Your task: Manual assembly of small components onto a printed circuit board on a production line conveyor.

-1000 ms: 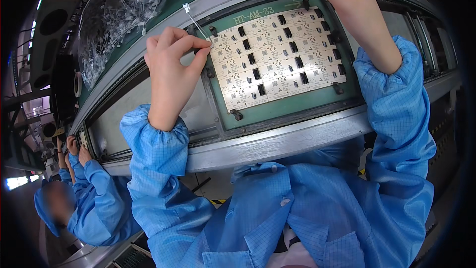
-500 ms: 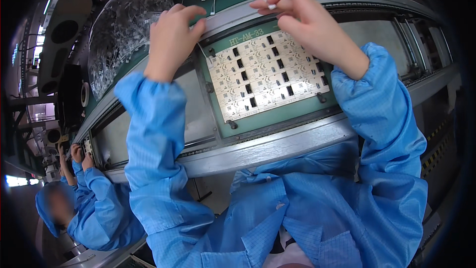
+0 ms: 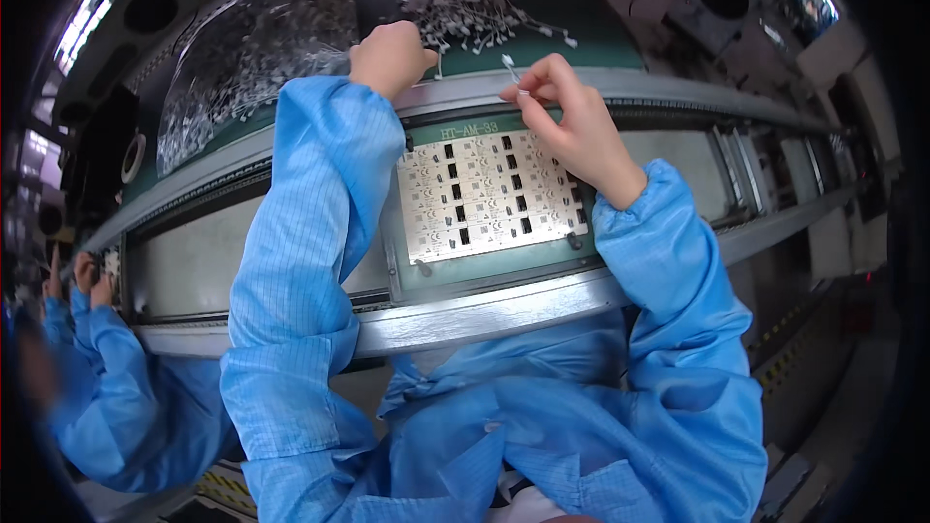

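Note:
My right hand (image 3: 572,126) pinches a short white connector cable (image 3: 509,62) between thumb and fingers, above the far rail behind the board. One white plug end sticks up from the grip. Against the near left side of a loose heap of white connector cables (image 3: 460,10), my left hand (image 3: 392,58) bends over with its fingertips mostly hidden; whether they hold a cable does not show. Below both hands lies a panel of white circuit boards (image 3: 489,196) with black components in columns, seated on a green carrier (image 3: 455,276) held by dark clips.
A clear plastic bag of white cables (image 3: 262,58) sits left of the heap. Metal conveyor rails (image 3: 484,305) run along the near and far sides of the carrier. At the far left, a co-worker in a blue sleeve (image 3: 121,344) has their hands at the same line.
My left hand has gone from above the board's far left corner out to the cable heap. The right hand still grips its cable. The whole view has shifted, showing more of the heap.

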Action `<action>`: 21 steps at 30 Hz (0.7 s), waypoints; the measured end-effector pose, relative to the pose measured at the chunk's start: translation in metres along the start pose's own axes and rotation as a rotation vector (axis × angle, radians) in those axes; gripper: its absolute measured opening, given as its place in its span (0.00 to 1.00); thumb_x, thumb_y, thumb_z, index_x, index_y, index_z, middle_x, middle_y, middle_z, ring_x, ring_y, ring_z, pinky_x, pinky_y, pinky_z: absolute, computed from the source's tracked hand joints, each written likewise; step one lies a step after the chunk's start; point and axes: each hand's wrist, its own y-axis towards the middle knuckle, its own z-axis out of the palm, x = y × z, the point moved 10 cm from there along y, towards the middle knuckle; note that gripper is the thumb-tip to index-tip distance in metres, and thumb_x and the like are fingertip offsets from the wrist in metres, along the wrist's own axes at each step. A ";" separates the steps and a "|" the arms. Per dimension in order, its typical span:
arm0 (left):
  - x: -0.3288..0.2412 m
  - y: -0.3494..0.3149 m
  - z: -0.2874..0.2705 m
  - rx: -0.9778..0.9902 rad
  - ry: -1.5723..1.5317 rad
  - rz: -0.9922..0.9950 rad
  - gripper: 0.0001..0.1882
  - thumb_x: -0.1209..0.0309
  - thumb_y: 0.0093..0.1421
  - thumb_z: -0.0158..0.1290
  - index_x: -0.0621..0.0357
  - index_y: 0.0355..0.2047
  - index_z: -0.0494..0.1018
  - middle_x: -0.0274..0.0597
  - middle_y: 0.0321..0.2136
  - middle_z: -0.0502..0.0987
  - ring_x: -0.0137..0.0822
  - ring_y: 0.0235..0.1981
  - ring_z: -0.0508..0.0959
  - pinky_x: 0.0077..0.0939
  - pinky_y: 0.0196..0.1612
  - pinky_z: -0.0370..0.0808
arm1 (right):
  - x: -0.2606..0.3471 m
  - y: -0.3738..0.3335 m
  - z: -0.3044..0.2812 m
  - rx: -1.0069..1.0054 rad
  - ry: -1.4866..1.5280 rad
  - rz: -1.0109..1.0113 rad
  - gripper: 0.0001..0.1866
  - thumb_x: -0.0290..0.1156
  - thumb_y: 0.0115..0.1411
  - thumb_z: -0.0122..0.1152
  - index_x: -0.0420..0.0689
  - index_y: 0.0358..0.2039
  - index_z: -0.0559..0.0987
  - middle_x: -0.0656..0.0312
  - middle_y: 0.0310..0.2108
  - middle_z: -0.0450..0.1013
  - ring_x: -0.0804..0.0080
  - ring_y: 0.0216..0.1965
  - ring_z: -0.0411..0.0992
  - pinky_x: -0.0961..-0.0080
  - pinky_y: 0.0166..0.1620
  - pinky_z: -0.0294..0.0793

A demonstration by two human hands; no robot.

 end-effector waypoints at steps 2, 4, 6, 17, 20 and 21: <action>-0.005 -0.003 -0.009 -0.075 -0.004 0.040 0.17 0.56 0.57 0.58 0.55 0.38 0.84 0.50 0.35 0.85 0.49 0.41 0.85 0.43 0.47 0.79 | -0.010 0.003 -0.008 -0.077 -0.013 0.102 0.06 0.25 0.68 0.55 0.39 0.42 0.69 0.54 0.39 0.83 0.69 0.43 0.81 0.73 0.46 0.76; -0.010 -0.009 -0.006 -0.056 0.016 -0.005 0.18 0.54 0.57 0.59 0.53 0.40 0.84 0.48 0.37 0.86 0.49 0.42 0.85 0.46 0.50 0.78 | -0.017 0.009 -0.005 -0.090 0.001 0.115 0.07 0.26 0.68 0.56 0.39 0.42 0.69 0.55 0.38 0.84 0.72 0.39 0.80 0.75 0.45 0.76; -0.009 -0.017 0.004 -0.014 0.111 -0.071 0.19 0.52 0.57 0.61 0.50 0.42 0.84 0.46 0.39 0.86 0.49 0.45 0.84 0.48 0.52 0.76 | -0.020 0.012 0.001 -0.077 -0.025 0.111 0.07 0.26 0.68 0.56 0.39 0.42 0.69 0.56 0.38 0.84 0.74 0.36 0.79 0.75 0.44 0.76; -0.009 -0.010 0.008 -0.031 0.007 -0.091 0.15 0.62 0.53 0.63 0.53 0.40 0.83 0.49 0.40 0.85 0.53 0.46 0.83 0.52 0.52 0.74 | -0.020 0.012 -0.014 -0.148 -0.031 0.073 0.04 0.23 0.66 0.59 0.37 0.39 0.75 0.61 0.31 0.81 0.78 0.34 0.78 0.81 0.38 0.73; -0.020 -0.020 -0.024 -0.127 -0.089 0.008 0.12 0.66 0.54 0.60 0.57 0.37 0.81 0.52 0.37 0.84 0.54 0.41 0.84 0.52 0.48 0.77 | -0.013 0.014 -0.018 -0.187 -0.048 0.019 0.04 0.23 0.67 0.58 0.37 0.39 0.74 0.59 0.33 0.82 0.78 0.37 0.80 0.80 0.40 0.75; -0.025 -0.026 -0.039 -0.212 -0.171 0.094 0.11 0.69 0.55 0.58 0.60 0.37 0.81 0.55 0.36 0.84 0.55 0.38 0.84 0.53 0.46 0.79 | -0.011 0.015 -0.018 -0.173 0.008 0.084 0.04 0.24 0.67 0.58 0.37 0.39 0.74 0.57 0.34 0.83 0.76 0.39 0.82 0.79 0.42 0.76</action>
